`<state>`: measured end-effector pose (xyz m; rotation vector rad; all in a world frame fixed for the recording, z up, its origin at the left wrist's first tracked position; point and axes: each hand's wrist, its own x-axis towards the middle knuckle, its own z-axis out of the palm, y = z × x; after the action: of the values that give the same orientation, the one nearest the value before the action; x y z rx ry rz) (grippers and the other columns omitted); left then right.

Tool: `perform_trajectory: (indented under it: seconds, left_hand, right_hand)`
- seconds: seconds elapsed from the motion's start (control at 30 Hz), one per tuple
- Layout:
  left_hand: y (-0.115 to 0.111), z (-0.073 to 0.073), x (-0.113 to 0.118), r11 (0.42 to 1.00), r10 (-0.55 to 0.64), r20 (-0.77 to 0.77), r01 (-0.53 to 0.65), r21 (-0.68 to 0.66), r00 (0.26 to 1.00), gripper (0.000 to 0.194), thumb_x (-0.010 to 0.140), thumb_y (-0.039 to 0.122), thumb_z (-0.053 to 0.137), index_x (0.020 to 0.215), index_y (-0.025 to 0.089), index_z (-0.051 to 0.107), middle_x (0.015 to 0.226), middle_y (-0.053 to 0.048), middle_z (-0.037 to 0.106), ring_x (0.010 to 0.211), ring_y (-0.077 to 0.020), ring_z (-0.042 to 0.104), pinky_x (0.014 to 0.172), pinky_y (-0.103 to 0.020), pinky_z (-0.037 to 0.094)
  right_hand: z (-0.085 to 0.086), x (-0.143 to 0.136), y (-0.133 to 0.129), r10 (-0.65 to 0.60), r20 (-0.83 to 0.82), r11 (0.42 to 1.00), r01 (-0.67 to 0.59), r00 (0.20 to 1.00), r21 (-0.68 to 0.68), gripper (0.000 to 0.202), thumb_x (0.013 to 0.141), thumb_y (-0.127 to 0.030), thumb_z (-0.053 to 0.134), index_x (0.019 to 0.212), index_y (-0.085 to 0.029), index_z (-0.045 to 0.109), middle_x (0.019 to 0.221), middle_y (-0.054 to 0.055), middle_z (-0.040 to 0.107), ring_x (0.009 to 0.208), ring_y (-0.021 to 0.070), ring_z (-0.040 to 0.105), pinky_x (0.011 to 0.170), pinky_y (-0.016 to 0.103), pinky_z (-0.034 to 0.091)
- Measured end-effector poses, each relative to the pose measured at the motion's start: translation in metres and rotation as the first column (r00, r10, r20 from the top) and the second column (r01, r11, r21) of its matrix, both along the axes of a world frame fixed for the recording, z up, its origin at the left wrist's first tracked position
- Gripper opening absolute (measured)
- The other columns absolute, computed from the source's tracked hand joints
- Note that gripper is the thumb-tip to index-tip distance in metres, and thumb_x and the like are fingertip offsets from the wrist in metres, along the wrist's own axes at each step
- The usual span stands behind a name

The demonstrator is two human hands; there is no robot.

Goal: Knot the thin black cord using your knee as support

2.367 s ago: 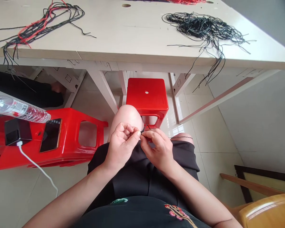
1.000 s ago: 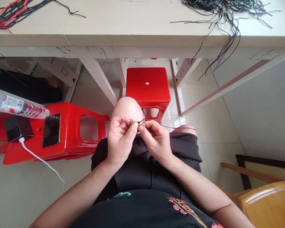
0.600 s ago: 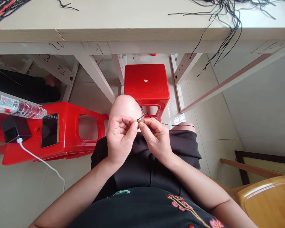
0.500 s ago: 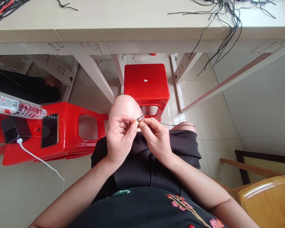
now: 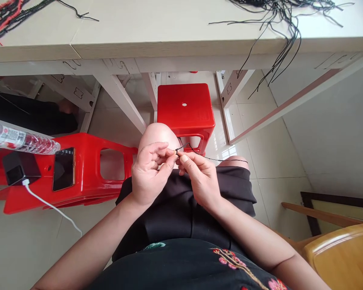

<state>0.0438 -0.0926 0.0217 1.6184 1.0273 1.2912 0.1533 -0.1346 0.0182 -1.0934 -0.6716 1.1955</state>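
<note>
A thin black cord (image 5: pixel 196 152) is pinched between my two hands above my lap. My left hand (image 5: pixel 149 171) grips it between thumb and index fingertip, the other fingers loosely curled. Close beside it, my right hand (image 5: pixel 202 175) pinches the cord with thumb and forefinger. A small dark loop or knot shows between the fingertips, too small to make out clearly. From there a braided-looking stretch rises a little, and a loose end trails right across my knee.
Ahead is a pale table (image 5: pixel 169 48) with black cords (image 5: pixel 286 36) hanging over its edge and black-and-red cords (image 5: pixel 9 18) at left. A red stool (image 5: pixel 186 98) stands beneath. Left, another red stool (image 5: pixel 87 161) bears a phone (image 5: pixel 63 171), a charger (image 5: pixel 19 169) and a bottle (image 5: pixel 21 139).
My hands have shifted slightly, with the left moving a little left and its fingers loosening somewhat. The cord stays between the fingertips. The camera view has tilted slightly upward.
</note>
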Motion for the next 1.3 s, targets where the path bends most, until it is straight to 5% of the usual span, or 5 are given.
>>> perform_trajectory:
  seconds: [0.27,0.5,0.7,1.03,1.3]
  left_hand:
    - [0.006,0.015,-0.002,0.977,-0.015,0.16,0.049,-0.207,0.987,0.016,0.071,0.013,0.068,0.081,0.017,0.056,0.072,0.001,0.063,0.066,-0.0088,0.064,0.06,-0.017,0.056]
    - [0.004,0.026,-0.006,0.892,-0.019,0.332,0.166,-0.42,0.943,0.027,0.065,0.014,0.072,0.075,0.019,0.048,0.069,0.003,0.062,0.058,-0.0073,0.061,0.058,-0.02,0.055]
    - [-0.001,0.032,-0.009,0.926,-0.059,0.28,0.157,-0.342,0.958,0.026,0.065,0.012,0.07,0.077,0.02,0.048,0.072,0.002,0.061,0.067,-0.0083,0.062,0.062,-0.02,0.055]
    - [-0.004,0.034,-0.014,0.985,-0.137,0.147,0.151,-0.085,0.98,0.028,0.071,0.007,0.066,0.085,0.023,0.048,0.077,0.002,0.06,0.07,-0.0093,0.062,0.062,-0.02,0.056]
    - [-0.005,0.036,-0.02,0.979,-0.192,0.159,0.201,-0.04,0.968,0.029,0.072,0.016,0.069,0.084,0.025,0.044,0.078,0.002,0.06,0.066,-0.0105,0.062,0.057,-0.025,0.057]
  right_hand:
    - [0.007,-0.001,-0.005,-0.008,0.313,0.978,-0.059,0.95,0.202,0.019,0.084,-0.02,0.054,0.097,-0.022,0.068,0.082,0.004,0.065,0.074,0.0132,0.059,0.063,0.027,0.05]
    - [0.023,0.017,0.002,-0.34,0.77,0.903,-0.041,0.539,0.428,0.023,0.08,-0.015,0.058,0.102,-0.021,0.064,0.101,0.009,0.064,0.094,0.0201,0.059,0.084,0.039,0.046]
    - [0.028,0.011,0.004,-0.102,0.719,0.947,-0.154,0.687,0.282,0.009,0.084,-0.018,0.053,0.075,-0.019,0.057,0.067,-0.001,0.061,0.062,0.0102,0.055,0.06,0.023,0.046]
    - [0.014,-0.002,-0.007,-0.416,0.814,0.858,-0.121,0.405,0.499,0.011,0.081,-0.014,0.054,0.09,-0.019,0.059,0.078,0.006,0.063,0.071,0.0168,0.055,0.066,0.034,0.046]
    - [0.031,-0.001,-0.013,-0.057,0.48,0.96,-0.085,0.875,0.268,0.012,0.088,-0.02,0.049,0.09,-0.02,0.061,0.08,0.002,0.064,0.068,0.0111,0.06,0.065,0.026,0.052]
